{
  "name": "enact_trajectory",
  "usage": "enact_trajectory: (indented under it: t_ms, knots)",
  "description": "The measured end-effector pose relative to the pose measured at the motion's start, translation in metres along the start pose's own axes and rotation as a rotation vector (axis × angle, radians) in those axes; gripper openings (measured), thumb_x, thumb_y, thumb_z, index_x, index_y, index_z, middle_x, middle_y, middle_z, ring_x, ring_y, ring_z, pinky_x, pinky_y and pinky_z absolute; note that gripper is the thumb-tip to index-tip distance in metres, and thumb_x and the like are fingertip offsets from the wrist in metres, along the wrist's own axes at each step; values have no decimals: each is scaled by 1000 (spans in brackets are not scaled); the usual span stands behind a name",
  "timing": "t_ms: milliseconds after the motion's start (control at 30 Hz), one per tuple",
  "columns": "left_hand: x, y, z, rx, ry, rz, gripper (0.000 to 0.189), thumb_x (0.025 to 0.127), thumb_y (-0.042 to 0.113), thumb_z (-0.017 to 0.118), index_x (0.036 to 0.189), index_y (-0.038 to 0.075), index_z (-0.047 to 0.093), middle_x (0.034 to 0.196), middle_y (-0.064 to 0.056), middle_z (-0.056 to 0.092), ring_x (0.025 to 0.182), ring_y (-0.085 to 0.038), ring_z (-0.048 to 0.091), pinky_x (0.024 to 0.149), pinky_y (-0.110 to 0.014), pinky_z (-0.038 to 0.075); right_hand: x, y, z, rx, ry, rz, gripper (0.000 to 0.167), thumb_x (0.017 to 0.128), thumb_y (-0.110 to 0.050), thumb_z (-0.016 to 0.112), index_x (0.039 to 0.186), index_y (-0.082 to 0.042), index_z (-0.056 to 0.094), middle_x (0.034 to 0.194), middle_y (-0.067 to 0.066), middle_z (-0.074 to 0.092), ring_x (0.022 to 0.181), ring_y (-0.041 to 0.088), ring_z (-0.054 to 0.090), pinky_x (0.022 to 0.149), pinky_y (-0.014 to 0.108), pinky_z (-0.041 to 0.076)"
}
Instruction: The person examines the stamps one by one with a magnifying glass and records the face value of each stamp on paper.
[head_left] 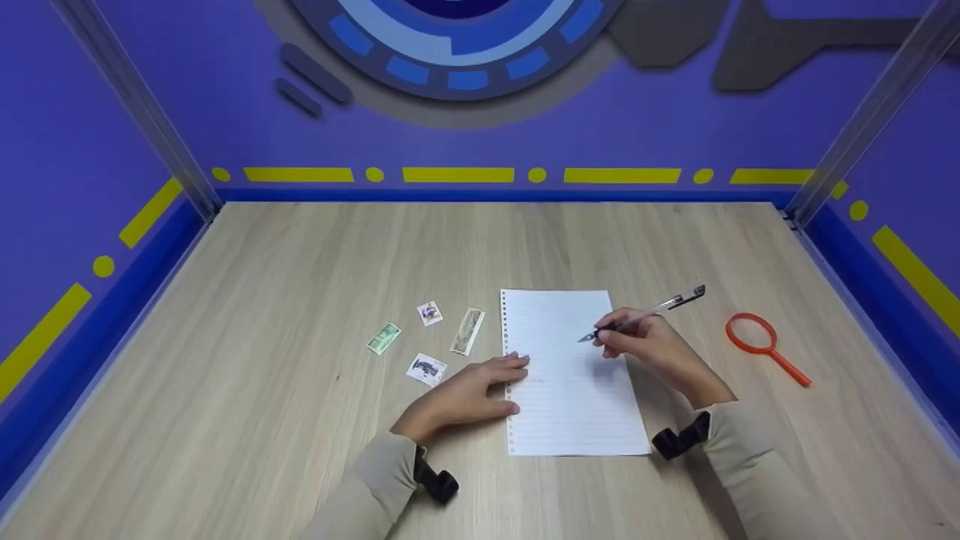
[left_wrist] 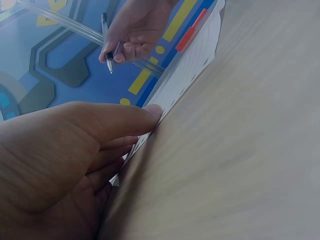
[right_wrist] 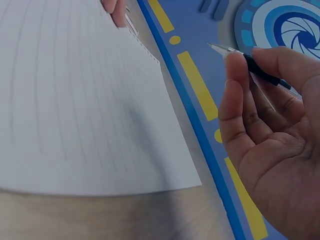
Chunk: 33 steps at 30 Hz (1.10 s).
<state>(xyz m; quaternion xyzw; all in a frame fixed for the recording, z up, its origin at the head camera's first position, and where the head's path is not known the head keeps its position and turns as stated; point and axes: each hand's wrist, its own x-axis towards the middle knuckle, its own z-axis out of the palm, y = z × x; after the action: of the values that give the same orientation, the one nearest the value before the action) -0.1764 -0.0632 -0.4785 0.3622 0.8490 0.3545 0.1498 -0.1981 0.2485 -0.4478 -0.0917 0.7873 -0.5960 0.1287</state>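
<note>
A sheet of lined paper (head_left: 570, 420) with punched holes down its left side lies on the table. My left hand (head_left: 472, 394) rests on that left edge, fingertips and thumb touching the paper. Faint marks show on the sheet just right of those fingers. Above the sheet my right hand (head_left: 652, 346) pinches a pen (head_left: 664, 306) between thumb and fingers. Its tip points down and left, and the right wrist view shows the tip raised off the paper. In the left wrist view the thumb (left_wrist: 152, 112) presses the paper's edge.
Left of the sheet lie several stamps: a green one (head_left: 384, 338), a small colourful one (head_left: 430, 313), a long one (head_left: 468, 331) and one with a dark picture (head_left: 427, 370). An orange magnifying glass (head_left: 772, 351) lies to the right. Blue panels (head_left: 480, 142) wall the table.
</note>
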Motion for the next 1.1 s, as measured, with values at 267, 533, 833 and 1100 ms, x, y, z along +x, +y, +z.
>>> enact_trajectory:
  t_ms: [267,533,833,1100]
  knots:
    - [1,-2,0,9,9,15,55,88,17,64,138,1,50,151,-5,41,144,-21,31,120,-33,25,3,0,10,-25,-17,-23,36,86,-20,71,110,5,60,88,-2,67,76,11,62,74,23,55]
    - [2,-3,1,8,9,28,57,88,19,66,139,1,49,151,-6,41,144,-22,31,120,-34,25,2,-3,15,-72,-11,15,36,85,-27,73,111,-3,65,92,1,68,79,14,63,78,28,54]
    - [1,-1,1,-9,0,14,56,89,20,65,139,1,49,152,-4,40,145,-22,30,120,-36,24,2,-3,22,-69,-6,21,34,85,-25,73,109,-2,66,93,0,69,81,15,63,77,24,54]
    - [0,-1,1,-15,-2,13,55,88,20,65,139,2,49,152,-4,40,145,-22,29,120,-36,24,4,-1,30,-87,-18,16,35,84,-25,73,108,1,66,90,-1,69,79,13,64,76,23,54]
